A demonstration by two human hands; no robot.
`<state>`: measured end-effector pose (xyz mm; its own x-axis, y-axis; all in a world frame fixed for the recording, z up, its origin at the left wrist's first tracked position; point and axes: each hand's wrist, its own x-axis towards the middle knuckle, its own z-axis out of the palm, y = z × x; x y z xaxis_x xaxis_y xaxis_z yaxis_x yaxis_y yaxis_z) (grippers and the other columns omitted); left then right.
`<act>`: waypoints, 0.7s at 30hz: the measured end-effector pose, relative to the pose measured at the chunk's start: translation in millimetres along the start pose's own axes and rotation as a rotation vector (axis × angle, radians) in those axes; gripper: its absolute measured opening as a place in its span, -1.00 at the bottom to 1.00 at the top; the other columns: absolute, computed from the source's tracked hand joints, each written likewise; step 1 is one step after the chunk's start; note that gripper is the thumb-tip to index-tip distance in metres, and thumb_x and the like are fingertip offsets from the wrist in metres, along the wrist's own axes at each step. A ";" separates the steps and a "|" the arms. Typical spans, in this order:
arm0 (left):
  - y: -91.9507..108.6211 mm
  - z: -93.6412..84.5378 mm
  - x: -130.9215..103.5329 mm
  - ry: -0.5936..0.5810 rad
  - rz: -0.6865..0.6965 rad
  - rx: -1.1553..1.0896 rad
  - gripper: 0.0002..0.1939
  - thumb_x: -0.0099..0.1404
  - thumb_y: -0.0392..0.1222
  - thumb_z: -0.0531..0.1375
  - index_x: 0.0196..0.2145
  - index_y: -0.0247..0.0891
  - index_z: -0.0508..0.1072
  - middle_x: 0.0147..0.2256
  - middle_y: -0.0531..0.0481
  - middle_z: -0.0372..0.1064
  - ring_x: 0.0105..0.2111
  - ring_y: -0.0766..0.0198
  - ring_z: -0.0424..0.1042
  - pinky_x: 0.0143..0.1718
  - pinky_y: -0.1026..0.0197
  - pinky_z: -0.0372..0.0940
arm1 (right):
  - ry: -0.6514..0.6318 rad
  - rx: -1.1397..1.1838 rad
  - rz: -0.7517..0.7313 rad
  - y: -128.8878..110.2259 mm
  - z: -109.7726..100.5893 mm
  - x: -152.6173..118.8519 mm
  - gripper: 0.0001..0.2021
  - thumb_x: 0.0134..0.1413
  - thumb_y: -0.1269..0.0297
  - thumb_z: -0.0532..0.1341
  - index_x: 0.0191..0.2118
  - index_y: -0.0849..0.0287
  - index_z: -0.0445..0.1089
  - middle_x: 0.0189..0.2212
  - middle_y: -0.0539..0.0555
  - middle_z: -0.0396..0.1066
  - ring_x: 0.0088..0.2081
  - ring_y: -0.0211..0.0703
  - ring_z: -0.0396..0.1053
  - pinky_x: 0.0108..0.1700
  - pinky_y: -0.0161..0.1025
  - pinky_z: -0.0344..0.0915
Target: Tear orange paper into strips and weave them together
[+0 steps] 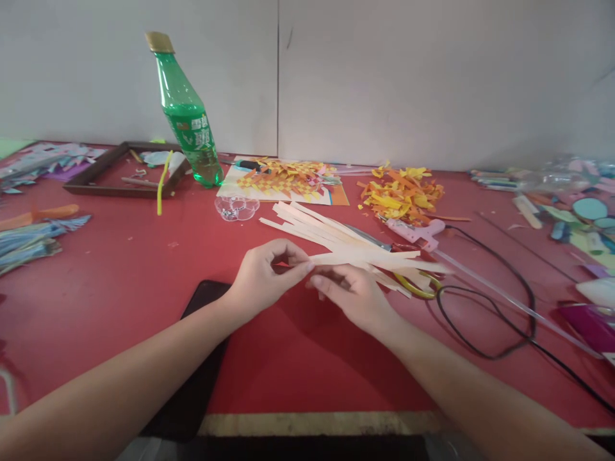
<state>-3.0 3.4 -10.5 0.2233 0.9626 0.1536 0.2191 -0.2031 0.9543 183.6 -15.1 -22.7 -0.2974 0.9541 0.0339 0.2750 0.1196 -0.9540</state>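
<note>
My left hand [271, 272] pinches the left end of a pale paper strip [355, 257] between thumb and fingertips. Close beside it, my right hand [353, 294] has its fingers curled together just under the strip's end; whether it grips anything is hidden. The strip reaches to the right over a loose pile of pale paper strips [307, 225] on the red table [307, 371]. Partly beneath the pile lie scissors with a yellow handle loop [418, 287] showing. A pink glue gun [417, 232] rests just right of the pile.
A green bottle [189, 128] stands at the back left by a dark frame [103, 192]. Orange and yellow paper scraps [401, 195] lie behind the strips. A black phone [187, 397] is under my left forearm. A black cable [531, 301] loops on the right.
</note>
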 end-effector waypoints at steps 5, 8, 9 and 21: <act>-1.5 2.9 -1.5 -0.065 0.036 -0.227 -0.82 0.15 -0.22 0.34 -0.32 -0.29 0.42 -0.37 0.00 0.51 -0.39 0.35 0.49 -0.29 0.31 0.39 | 0.064 0.391 0.004 6.0 -3.2 6.5 -0.73 0.03 0.12 0.35 -0.21 0.18 0.52 -0.58 -0.04 0.37 -0.60 -0.35 0.21 -0.55 -0.32 0.18; -1.2 2.9 -1.5 -0.095 0.054 -0.244 -0.83 0.16 -0.24 0.34 -0.30 -0.29 0.44 -0.39 0.01 0.51 -0.39 0.37 0.49 -0.31 0.33 0.38 | 0.094 0.437 -0.034 8.0 -3.2 3.2 -0.79 -0.02 0.19 0.40 -0.26 0.14 0.53 -0.56 -0.04 0.42 -0.59 -0.35 0.25 -0.55 -0.34 0.20; -0.8 2.8 -1.4 -0.102 0.060 -0.239 -0.83 0.16 -0.24 0.33 -0.30 -0.29 0.44 -0.39 0.01 0.50 -0.39 0.38 0.48 -0.31 0.34 0.37 | 0.109 0.442 -0.036 8.7 -3.0 2.0 -0.82 -0.03 0.22 0.40 -0.26 0.12 0.53 -0.54 -0.04 0.43 -0.58 -0.36 0.27 -0.55 -0.35 0.22; 0.9 2.8 -5.0 -0.073 0.098 -0.231 -0.86 0.14 -0.22 0.36 -0.30 -0.27 0.57 -0.33 -0.05 0.58 -0.33 0.28 0.55 -0.24 0.28 0.45 | 0.157 0.472 -0.050 6.1 -0.9 -1.9 -0.90 0.01 0.32 0.39 -0.29 0.07 0.52 -0.47 -0.06 0.48 -0.46 -0.35 0.39 -0.33 -0.35 0.38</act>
<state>-1.3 -2.0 -11.2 0.3027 0.9232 0.2369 -0.0274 -0.2400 0.9704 186.7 -15.9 -28.2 -0.1482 0.9845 0.0934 -0.1903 0.0643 -0.9796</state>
